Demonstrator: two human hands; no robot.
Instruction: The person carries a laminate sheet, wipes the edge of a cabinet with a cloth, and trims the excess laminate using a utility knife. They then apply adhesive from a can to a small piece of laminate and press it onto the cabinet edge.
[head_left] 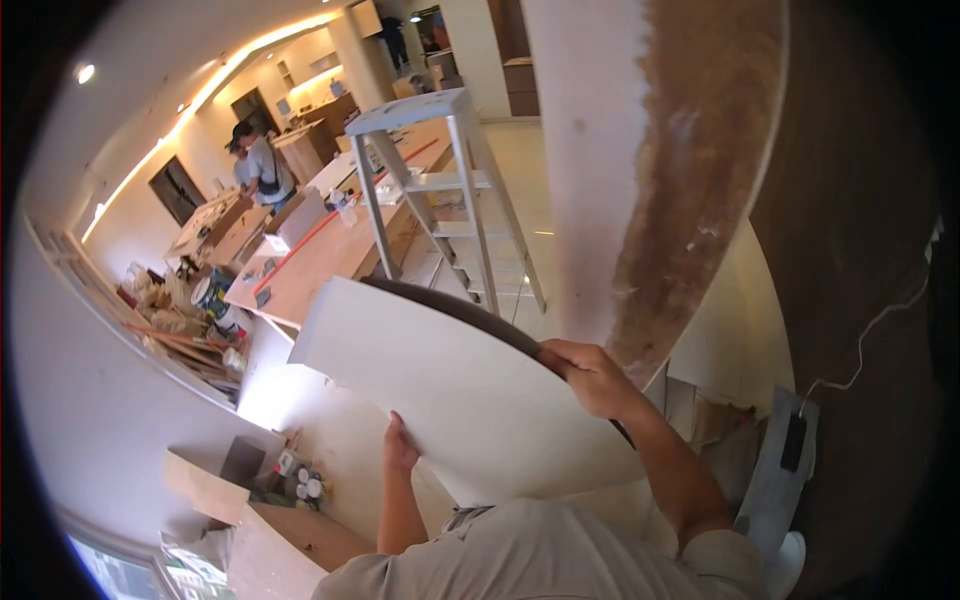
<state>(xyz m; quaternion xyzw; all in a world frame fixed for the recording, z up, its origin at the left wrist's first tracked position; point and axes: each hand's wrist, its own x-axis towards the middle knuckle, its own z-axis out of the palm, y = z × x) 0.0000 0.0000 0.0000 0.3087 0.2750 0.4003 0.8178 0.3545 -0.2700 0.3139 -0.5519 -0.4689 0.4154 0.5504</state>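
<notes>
A large, slightly curved white sheet [430, 390] with a dark underside or second layer along its far edge is held in front of my body. My left hand [401, 444] grips its near left edge, thumb up, fingers hidden behind it. My right hand [590, 378] is closed round the far right edge, where the dark layer shows. Beyond the sheet stands a metal stepladder [410, 110]. Right of the ladder rises a curved panel [690, 170], part pale and part brown-stained, close to my right hand.
A long wooden worktable [330, 250] carries a red strip, bottles and tools. Two people [265, 170] work behind it. Bags and wood pieces [180, 320] lie at left. Boxes and cans [305, 480] sit lower left. A power strip [795, 443] with a white cord is at right.
</notes>
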